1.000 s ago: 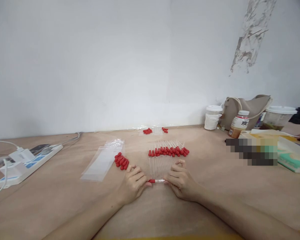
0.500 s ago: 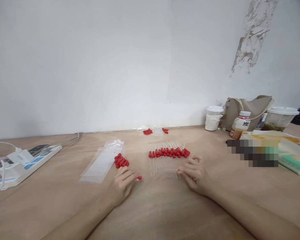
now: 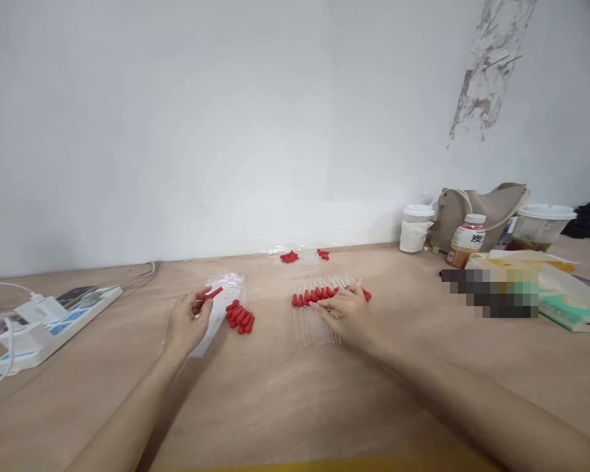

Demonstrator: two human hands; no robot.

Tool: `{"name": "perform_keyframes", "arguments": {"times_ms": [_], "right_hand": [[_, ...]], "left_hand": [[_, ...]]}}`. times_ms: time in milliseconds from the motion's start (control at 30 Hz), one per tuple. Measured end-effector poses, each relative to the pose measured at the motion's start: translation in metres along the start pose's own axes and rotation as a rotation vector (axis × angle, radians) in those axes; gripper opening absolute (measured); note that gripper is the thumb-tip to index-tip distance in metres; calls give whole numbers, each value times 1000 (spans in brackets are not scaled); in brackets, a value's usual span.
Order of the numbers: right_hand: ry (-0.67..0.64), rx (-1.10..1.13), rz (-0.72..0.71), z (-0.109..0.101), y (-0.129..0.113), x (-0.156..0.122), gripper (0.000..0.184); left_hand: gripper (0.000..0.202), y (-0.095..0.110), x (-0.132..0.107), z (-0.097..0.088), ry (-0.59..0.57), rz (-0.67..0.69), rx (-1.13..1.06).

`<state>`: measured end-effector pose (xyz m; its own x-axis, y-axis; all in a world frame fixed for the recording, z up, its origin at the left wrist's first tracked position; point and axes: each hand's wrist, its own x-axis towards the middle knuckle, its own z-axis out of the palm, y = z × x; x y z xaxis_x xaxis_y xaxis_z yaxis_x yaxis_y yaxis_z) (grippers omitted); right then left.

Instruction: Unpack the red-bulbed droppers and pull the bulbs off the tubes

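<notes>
My left hand [image 3: 187, 320] is closed in a pinch on a red rubber dropper bulb [image 3: 213, 294], held above the clear plastic bags [image 3: 207, 337]. Just right of the bags lies a small pile of red bulbs [image 3: 240, 317]. My right hand [image 3: 348, 313] is closed, its fingertips pinching a thin clear dropper tube [image 3: 314, 304] that points left. It hovers over a row of droppers with red bulbs [image 3: 307, 297], hiding part of that row. Below the row, several bare clear tubes [image 3: 309, 329] lie side by side on the table.
More red bulbs [image 3: 290, 257] in clear plastic lie by the wall. A white power strip [image 3: 54, 331] with cables stands at left. On the right are a lidded cup [image 3: 415, 229], a drink bottle [image 3: 466, 242], a grey bag [image 3: 489, 210] and a tissue pack [image 3: 570, 308].
My left hand has moved left and away from me, from beside the bulb pile to above the bags, with a red bulb in it. My right hand has moved left over the dropper row.
</notes>
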<state>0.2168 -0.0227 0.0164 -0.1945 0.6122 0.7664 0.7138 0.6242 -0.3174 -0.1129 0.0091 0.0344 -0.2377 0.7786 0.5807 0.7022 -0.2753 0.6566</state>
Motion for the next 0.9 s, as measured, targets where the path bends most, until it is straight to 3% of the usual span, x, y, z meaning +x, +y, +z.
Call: {"name": "perform_keyframes", "arguments": {"times_ms": [133, 267, 467, 900], "right_hand": [[-26, -177, -149, 26, -13, 3, 16], [-83, -240, -145, 42, -16, -2, 15], [-220, -200, -21, 36, -28, -5, 14], [-311, -256, 7, 33, -37, -8, 38]], "left_hand": [[37, -11, 0, 5, -6, 20, 31], [30, -9, -3, 17, -46, 124, 117], [21, 5, -8, 23, -155, 198, 221], [30, -4, -5, 24, -181, 61, 169]]}}
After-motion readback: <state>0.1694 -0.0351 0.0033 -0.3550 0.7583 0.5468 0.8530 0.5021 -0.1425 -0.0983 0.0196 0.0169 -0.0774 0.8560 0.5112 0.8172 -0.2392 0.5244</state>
